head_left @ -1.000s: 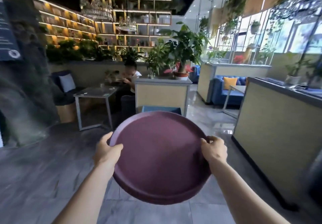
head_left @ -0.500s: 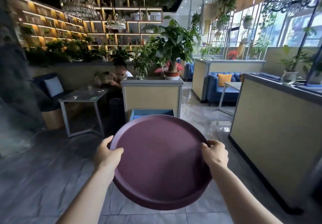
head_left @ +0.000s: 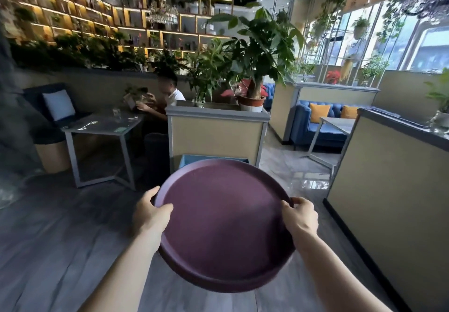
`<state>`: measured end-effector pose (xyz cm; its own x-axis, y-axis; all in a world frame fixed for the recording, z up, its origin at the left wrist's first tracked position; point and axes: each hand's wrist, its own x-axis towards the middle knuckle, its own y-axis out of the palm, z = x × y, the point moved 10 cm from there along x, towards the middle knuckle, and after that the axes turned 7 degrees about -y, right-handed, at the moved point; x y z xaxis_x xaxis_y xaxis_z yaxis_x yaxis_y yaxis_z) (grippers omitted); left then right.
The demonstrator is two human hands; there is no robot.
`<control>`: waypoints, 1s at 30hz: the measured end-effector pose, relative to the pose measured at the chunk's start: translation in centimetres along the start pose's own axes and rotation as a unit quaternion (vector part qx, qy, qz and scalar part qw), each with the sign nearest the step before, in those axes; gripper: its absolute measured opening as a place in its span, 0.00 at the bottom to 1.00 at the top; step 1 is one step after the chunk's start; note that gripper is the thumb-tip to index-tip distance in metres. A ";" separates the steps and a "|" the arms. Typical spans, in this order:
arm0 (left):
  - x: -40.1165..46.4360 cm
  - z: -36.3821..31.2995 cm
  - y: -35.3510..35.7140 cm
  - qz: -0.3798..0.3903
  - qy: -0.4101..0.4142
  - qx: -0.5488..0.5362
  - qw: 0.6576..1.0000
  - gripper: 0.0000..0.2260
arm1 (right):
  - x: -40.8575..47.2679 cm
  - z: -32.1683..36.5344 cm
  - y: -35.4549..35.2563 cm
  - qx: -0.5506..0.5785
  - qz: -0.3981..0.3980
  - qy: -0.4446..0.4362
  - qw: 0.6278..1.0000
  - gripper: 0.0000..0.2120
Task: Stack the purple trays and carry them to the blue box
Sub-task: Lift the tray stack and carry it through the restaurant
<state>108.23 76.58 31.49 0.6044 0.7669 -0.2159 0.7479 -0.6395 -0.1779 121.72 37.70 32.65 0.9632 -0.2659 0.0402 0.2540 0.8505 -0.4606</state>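
I hold round purple trays [head_left: 224, 224] level in front of me at waist height; the thick near edge looks like more than one tray stacked. My left hand [head_left: 151, 214] grips the left rim and my right hand [head_left: 300, 217] grips the right rim. Just beyond the trays' far edge, the blue box [head_left: 194, 160] sits on the floor against a beige planter divider [head_left: 216, 134]; only its back rim shows above the trays.
A grey metal table [head_left: 102, 127] stands to the left, with a seated person [head_left: 167, 98] behind it. A long beige partition [head_left: 388, 190] runs along the right. A blue sofa [head_left: 320, 124] and another table lie beyond. Tiled floor stretches ahead.
I have walked forward with the trays. The planter divider and blue box are closer and larger, and the grey table has shifted left. My grip on both rims is unchanged.
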 end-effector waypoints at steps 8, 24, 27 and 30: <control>15.0 -3.0 4.2 0.011 -0.012 0.017 1.000 0.28 | 9.1 4.7 10.5 -0.019 -0.002 0.011 1.000 0.20; 35.3 -5.1 15.7 0.008 -0.029 0.038 0.999 0.28 | 27.2 4.5 27.0 -0.033 0.009 0.058 0.998 0.20; 40.0 -5.6 19.3 -0.008 -0.028 0.056 0.998 0.29 | 32.9 4.3 30.4 -0.042 0.008 0.065 0.997 0.20; 44.9 -5.5 23.2 -0.016 -0.051 0.092 0.994 0.28 | 38.6 3.7 33.9 -0.058 0.020 0.078 0.995 0.18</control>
<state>154.23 96.51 22.95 0.5430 0.7837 -0.3016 0.6982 -0.6209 -0.3565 167.84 57.92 21.88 0.9448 -0.3070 -0.1146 0.1942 0.8062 -0.5588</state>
